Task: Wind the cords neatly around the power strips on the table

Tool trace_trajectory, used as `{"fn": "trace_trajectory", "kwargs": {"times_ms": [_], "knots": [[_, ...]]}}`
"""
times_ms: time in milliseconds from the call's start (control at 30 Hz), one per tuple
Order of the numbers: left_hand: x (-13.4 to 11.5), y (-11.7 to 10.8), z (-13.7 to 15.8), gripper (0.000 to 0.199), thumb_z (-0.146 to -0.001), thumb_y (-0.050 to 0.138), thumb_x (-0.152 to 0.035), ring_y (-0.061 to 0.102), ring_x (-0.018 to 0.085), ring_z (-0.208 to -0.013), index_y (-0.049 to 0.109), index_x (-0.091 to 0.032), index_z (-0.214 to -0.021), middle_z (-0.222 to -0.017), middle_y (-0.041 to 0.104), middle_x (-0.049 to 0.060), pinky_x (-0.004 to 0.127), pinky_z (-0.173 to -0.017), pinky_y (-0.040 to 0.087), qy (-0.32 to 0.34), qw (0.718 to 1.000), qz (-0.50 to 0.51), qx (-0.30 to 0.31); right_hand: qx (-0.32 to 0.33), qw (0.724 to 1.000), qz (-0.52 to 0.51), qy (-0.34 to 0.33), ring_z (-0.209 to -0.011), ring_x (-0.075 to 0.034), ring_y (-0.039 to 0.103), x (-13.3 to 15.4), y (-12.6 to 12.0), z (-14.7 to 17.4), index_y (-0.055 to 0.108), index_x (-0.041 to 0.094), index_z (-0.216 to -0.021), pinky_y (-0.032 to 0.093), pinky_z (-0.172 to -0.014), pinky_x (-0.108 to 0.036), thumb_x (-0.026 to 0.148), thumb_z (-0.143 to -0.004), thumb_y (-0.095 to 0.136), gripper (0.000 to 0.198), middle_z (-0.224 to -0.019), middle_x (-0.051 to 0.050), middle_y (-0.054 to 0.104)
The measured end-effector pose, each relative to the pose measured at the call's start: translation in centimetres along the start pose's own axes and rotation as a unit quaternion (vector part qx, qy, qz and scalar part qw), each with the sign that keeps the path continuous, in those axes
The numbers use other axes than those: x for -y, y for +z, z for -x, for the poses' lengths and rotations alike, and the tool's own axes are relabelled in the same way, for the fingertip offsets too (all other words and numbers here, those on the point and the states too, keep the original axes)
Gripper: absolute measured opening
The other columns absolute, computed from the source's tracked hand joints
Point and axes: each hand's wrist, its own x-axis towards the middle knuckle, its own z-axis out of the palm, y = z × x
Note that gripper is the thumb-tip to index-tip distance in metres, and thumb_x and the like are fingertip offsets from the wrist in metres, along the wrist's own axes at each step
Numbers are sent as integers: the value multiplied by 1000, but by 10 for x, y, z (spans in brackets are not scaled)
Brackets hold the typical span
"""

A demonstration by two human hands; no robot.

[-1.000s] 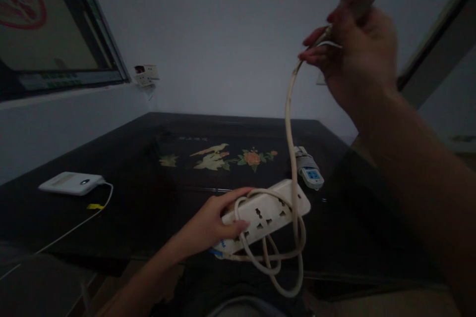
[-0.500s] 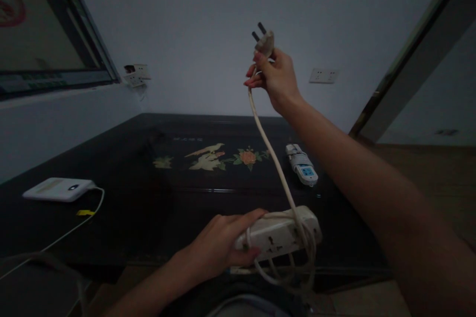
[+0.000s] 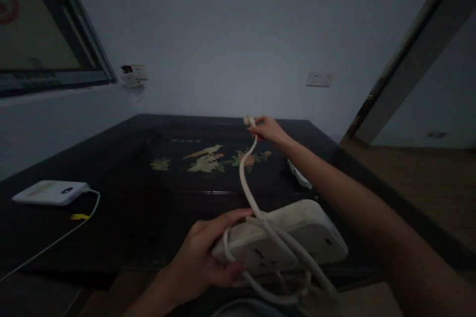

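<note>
My left hand (image 3: 204, 252) is wrapped round one end of a white power strip (image 3: 282, 237), held above the table's near edge. The strip's sockets face toward me and down. Its white cord (image 3: 247, 185) loops around the strip and runs up to my right hand (image 3: 266, 129). There, over the far part of the table, my right fingers are closed on the cord's plug (image 3: 249, 121); its prongs cannot be made out. Behind my right forearm, a second white device with a wound cord (image 3: 299, 174) is partly hidden on the table.
The black table (image 3: 122, 158) has a bird and flower inlay (image 3: 208, 156). At left lie a white power bank (image 3: 52, 192) with a cable and a yellow tag (image 3: 80, 217). Wall outlets (image 3: 320, 79) and another outlet pair (image 3: 134, 75) are on the walls. A window (image 3: 40, 25) is at left.
My right hand has lowered the plug from high before the wall to just above the table. The power strip has come nearer and turned. The wound-cord device is now partly covered by my forearm.
</note>
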Motion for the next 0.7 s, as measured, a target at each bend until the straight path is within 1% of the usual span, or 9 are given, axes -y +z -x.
{"fn": "trace_trajectory", "kwargs": {"times_ms": [67,100,200,267,367,433,500,600,700], "knots": [[3,-3,0,58,-74,69,-26,68,20,-88,52,-30,-129,-110,70,2,24,-78,53,-17,1000,11,-21,8,1000,4,16,-35,-8,45,-19,-8,17,47,20,-83,32,-33,-17,15,-71,75,31,-45,9,51],[5,-3,0,59,-74,70,-26,67,20,-91,51,-30,-130,-111,69,3,24,-78,52,-27,999,14,-33,12,1000,3,21,-36,-8,46,-26,-14,25,47,20,-85,34,-34,-17,15,-72,73,30,-45,9,51],[10,-3,0,62,-70,73,-27,66,21,-93,50,-28,-127,-110,69,4,23,-77,52,-48,997,19,-61,27,998,-46,15,-48,-11,57,-37,-33,43,46,22,-102,47,-46,-20,14,-74,67,35,-56,7,57],[10,-2,0,56,-69,74,-25,67,19,-90,54,-27,-122,-107,70,3,22,-76,52,-40,997,15,-58,39,998,-55,6,-52,-12,60,-39,-46,52,43,24,-116,51,-51,-23,15,-74,66,49,-61,6,59],[9,0,2,50,-72,72,-22,67,17,-87,57,-30,-120,-109,70,2,21,-76,52,-9,1000,-12,-20,98,995,32,-14,-48,-13,57,-39,-60,60,45,23,-126,48,-46,-23,15,-73,65,58,-58,6,58],[8,0,3,54,-74,71,-20,68,17,-88,56,-33,-124,-111,69,1,22,-78,52,7,999,-31,-12,136,985,103,-36,-45,-13,56,-41,-63,63,51,21,-124,45,-44,-23,14,-73,62,54,-56,5,58],[8,0,5,57,-73,72,-21,67,18,-90,55,-35,-126,-113,69,1,24,-82,52,10,999,-47,-23,146,977,145,-55,-47,-13,57,-46,-63,65,62,19,-112,45,-45,-22,14,-73,59,39,-58,3,60],[8,-2,6,55,-72,73,-26,67,21,-91,59,-32,-124,-112,70,3,27,-82,53,0,998,-52,-36,140,977,151,-59,-53,-13,60,-56,-61,67,69,18,-88,47,-50,-23,18,-76,56,18,-65,0,65],[7,-2,5,52,-72,72,-30,68,21,-88,60,-28,-123,-108,71,4,28,-80,54,-23,998,-48,-40,123,983,133,-42,-56,-13,61,-68,-61,66,71,18,-90,48,-50,-22,25,-78,55,20,-71,-2,69]]}}
